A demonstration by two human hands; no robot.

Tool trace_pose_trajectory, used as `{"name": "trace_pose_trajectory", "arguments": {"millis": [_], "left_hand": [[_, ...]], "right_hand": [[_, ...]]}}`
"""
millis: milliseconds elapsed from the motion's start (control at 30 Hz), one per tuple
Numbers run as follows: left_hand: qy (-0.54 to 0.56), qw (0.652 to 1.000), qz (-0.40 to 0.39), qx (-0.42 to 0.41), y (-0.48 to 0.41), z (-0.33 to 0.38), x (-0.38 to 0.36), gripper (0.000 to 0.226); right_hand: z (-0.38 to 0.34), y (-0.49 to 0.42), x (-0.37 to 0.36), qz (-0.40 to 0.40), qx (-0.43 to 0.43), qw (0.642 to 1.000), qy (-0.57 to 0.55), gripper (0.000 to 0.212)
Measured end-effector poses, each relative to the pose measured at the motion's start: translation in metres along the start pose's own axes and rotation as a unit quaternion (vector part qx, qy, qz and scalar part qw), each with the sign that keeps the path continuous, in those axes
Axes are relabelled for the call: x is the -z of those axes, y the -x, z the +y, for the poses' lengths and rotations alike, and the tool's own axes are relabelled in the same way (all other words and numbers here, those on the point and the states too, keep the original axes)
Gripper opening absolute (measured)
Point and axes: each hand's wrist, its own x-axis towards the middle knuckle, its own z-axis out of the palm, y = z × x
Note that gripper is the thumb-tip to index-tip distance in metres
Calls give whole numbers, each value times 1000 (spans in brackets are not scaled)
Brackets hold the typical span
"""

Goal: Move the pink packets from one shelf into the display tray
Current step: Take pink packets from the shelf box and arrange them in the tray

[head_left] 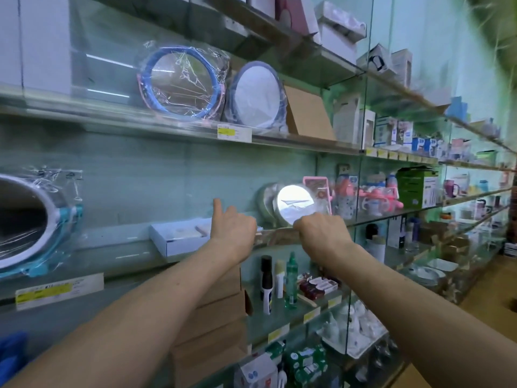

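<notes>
Left forearm (156, 298) and right forearm (391, 289) are bare from wrist to the frame edge. Left hand (233, 226) and right hand (321, 229) are likewise bare, uncovered across knuckles and fingers.

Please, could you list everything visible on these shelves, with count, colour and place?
blue-rimmed wrapped dishes: two, blue, upper shelf
teal-rimmed wrapped dish: one, teal, far left
flat box: one, white, middle shelf
shiny round dishes: several, silver, middle shelf, centre
green box: one, green, middle shelf, right
green bottle: one, green, lower shelf
cardboard boxes: stacked, brown, left of bottle
left hand: one, index finger raised, at middle shelf edge
right hand: one, fingers curled, at middle shelf edge
</notes>
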Motion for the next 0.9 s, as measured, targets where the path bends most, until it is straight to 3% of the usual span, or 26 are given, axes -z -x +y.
{"name": "trace_pose_trajectory", "arguments": {"millis": [100, 267, 433, 600, 900], "left_hand": [[6, 1000, 5, 18, -26, -7, 3, 13], [-18, 998, -1, 58, -57, -30, -3, 32], [8, 994, -12, 109, -71, -49, -20, 33], [5, 986, -26, 163, -80, -72, -37, 14], [34, 954, -49, 293, -94, -97, -66, 13]], "right_hand": [[10, -26, -8, 29, 4, 1000, 1, 34], [17, -67, -29, 60, 5, 998, -21, 35], [7, -102, -57, 81, 24, 995, -49, 33], [-6, -127, -70, 124, 72, 983, -111, 23], [-29, -183, -108, 147, 176, 957, -175, 27]]}}
